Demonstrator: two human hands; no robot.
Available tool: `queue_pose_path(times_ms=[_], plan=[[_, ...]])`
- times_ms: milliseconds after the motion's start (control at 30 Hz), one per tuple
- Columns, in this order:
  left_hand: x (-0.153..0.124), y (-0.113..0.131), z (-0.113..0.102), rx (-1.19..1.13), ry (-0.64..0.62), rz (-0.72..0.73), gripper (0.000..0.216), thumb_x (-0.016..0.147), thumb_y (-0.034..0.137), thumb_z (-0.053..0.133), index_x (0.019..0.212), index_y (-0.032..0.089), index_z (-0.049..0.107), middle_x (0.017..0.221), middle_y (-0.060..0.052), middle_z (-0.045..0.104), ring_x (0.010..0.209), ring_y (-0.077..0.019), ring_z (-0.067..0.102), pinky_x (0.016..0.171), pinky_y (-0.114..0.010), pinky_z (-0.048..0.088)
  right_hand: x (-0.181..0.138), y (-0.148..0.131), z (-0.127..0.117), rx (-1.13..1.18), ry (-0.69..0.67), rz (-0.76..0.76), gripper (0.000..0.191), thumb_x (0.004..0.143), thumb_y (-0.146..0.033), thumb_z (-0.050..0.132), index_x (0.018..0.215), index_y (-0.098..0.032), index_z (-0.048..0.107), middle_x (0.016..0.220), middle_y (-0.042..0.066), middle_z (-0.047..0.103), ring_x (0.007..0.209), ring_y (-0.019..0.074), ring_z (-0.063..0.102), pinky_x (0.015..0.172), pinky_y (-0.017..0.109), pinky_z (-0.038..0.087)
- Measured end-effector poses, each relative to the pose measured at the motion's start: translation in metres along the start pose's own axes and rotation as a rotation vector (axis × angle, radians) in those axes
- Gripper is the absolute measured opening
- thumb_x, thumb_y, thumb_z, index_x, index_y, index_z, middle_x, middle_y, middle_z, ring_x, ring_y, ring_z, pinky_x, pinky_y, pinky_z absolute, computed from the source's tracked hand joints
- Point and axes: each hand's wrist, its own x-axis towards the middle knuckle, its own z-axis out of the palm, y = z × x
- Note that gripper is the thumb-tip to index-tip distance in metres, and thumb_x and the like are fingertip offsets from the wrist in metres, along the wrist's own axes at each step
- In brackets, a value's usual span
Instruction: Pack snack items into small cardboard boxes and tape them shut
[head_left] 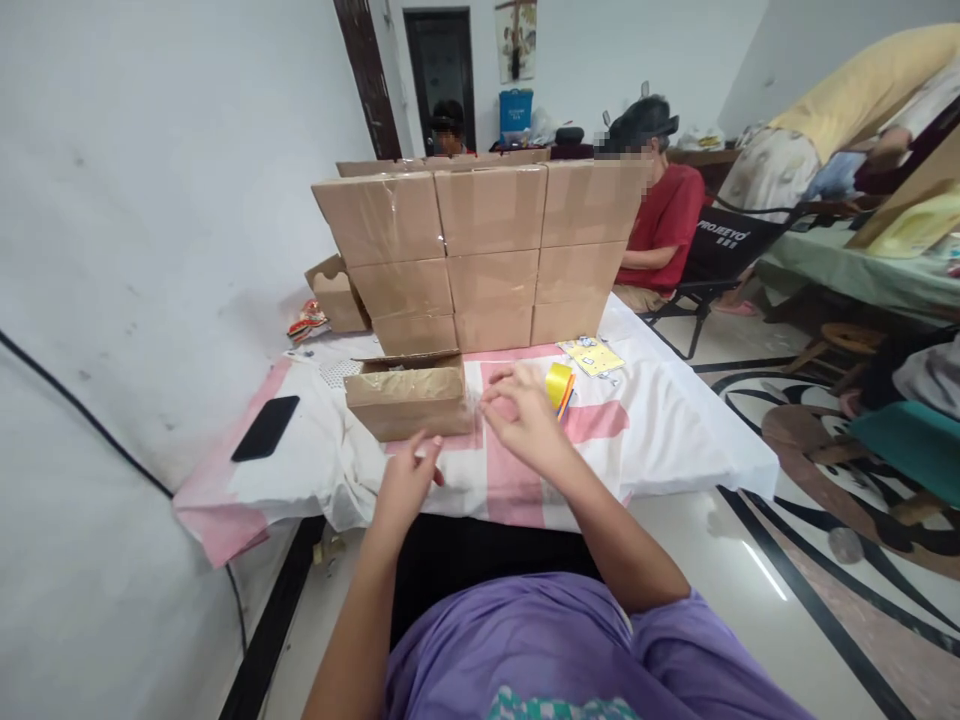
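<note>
My left hand is at the near side of a small open cardboard box, its fingers loosely stretched and apart, with nothing visible in them. Just right of that box, my right hand is raised over the cloth, thumb and forefinger curled together. Whatever is between those fingertips, if anything, is too small and blurred to make out. Behind the right hand lies a bright yellow item with orange and blue edges. The box's top is open toward the back, and its contents are mostly hidden.
A wall of stacked cardboard boxes stands across the table's back. A black phone lies left and a yellow patterned sheet right on the pink-and-white cloth. A person in red sits beyond, by a black chair.
</note>
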Motion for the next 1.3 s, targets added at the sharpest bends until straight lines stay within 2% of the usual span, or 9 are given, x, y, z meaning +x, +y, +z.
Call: queue_pose_path(times_ms=[133,233,400,600,800,967,1033,1133,1300], plan=[[0.056,0.014,-0.038,0.370,0.426,0.298,0.049,0.096,0.048,0.054,0.132,0.018,0.068,0.112,-0.015,0.077,0.105,-0.0314,0.070,0.092,-0.043,0.052,0.022,-0.015,-0.031,0.123,-0.050,-0.008,0.011,0.086,-0.025,0.072,0.075,-0.025,0.074,0.113,0.006,0.064,0.119,0.0302,0.055,0.108,0.054,0.040],[0.097,0.023,-0.049,0.614,0.330,0.496,0.056,0.095,0.038,0.056,0.149,0.022,0.056,0.155,-0.015,0.055,0.146,-0.0367,0.046,0.119,-0.057,0.031,0.049,-0.021,-0.033,0.292,-0.239,0.027,0.011,0.084,-0.031,0.073,0.075,-0.024,0.076,0.112,0.005,0.065,0.112,0.0253,0.061,0.104,0.047,0.044],[0.117,0.007,-0.047,0.654,0.040,0.472,0.045,0.103,0.032,0.041,0.144,0.025,0.060,0.144,-0.012,0.065,0.143,-0.0313,0.053,0.126,-0.066,0.009,0.108,0.001,0.011,0.501,-0.436,0.085,0.018,0.076,-0.037,0.076,0.072,-0.019,0.076,0.092,0.004,0.070,0.089,0.0188,0.065,0.081,0.032,0.051],[0.105,-0.006,-0.044,0.516,0.074,0.397,0.058,0.105,0.030,0.032,0.162,0.022,0.034,0.147,-0.014,0.062,0.144,-0.0273,0.052,0.127,-0.064,0.006,0.150,0.035,0.083,-0.172,-0.493,0.271,0.013,0.080,-0.028,0.070,0.074,-0.020,0.079,0.068,0.002,0.069,0.087,0.0225,0.064,0.083,0.033,0.048],[0.101,-0.011,-0.043,0.631,0.009,0.487,0.046,0.103,0.030,0.036,0.138,0.033,0.066,0.160,-0.007,0.050,0.153,-0.0325,0.039,0.123,-0.069,0.006,0.148,0.052,0.106,-0.317,-0.481,0.265,0.007,0.076,-0.028,0.077,0.081,-0.024,0.080,0.114,0.010,0.068,0.122,0.0347,0.052,0.101,0.046,0.044],[0.098,-0.021,-0.046,0.649,0.009,0.645,0.045,0.098,0.038,0.050,0.140,0.032,0.064,0.154,-0.008,0.057,0.150,-0.0345,0.043,0.123,-0.064,0.010,0.148,0.059,0.108,-0.488,-0.276,0.292,0.061,0.071,-0.047,0.087,0.119,-0.015,0.067,0.144,0.020,0.047,0.130,0.0381,0.044,0.105,0.051,0.042],[0.097,-0.022,-0.045,0.636,0.032,0.682,0.046,0.096,0.044,0.056,0.139,0.031,0.064,0.148,-0.009,0.063,0.145,-0.0349,0.048,0.123,-0.061,0.012,0.150,0.071,0.102,-0.563,-0.144,0.309,0.067,0.075,-0.047,0.085,0.126,-0.012,0.060,0.144,0.023,0.048,0.129,0.0379,0.046,0.104,0.051,0.043],[0.095,-0.019,-0.038,0.628,0.098,0.664,0.045,0.099,0.048,0.051,0.138,0.029,0.065,0.139,-0.011,0.069,0.137,-0.0339,0.055,0.121,-0.058,0.018,0.145,0.108,0.067,-0.582,-0.034,0.293,0.034,0.088,-0.036,0.072,0.115,-0.016,0.066,0.132,0.019,0.059,0.122,0.0348,0.051,0.100,0.048,0.043],[0.098,-0.018,-0.028,0.737,0.172,0.637,0.049,0.102,0.051,0.041,0.137,0.029,0.068,0.128,-0.013,0.072,0.126,-0.0363,0.057,0.119,-0.061,0.018,0.099,0.203,-0.066,-0.565,0.071,0.438,0.023,0.098,-0.025,0.053,0.101,-0.016,0.074,0.107,0.012,0.071,0.100,0.0247,0.062,0.090,0.035,0.044]])
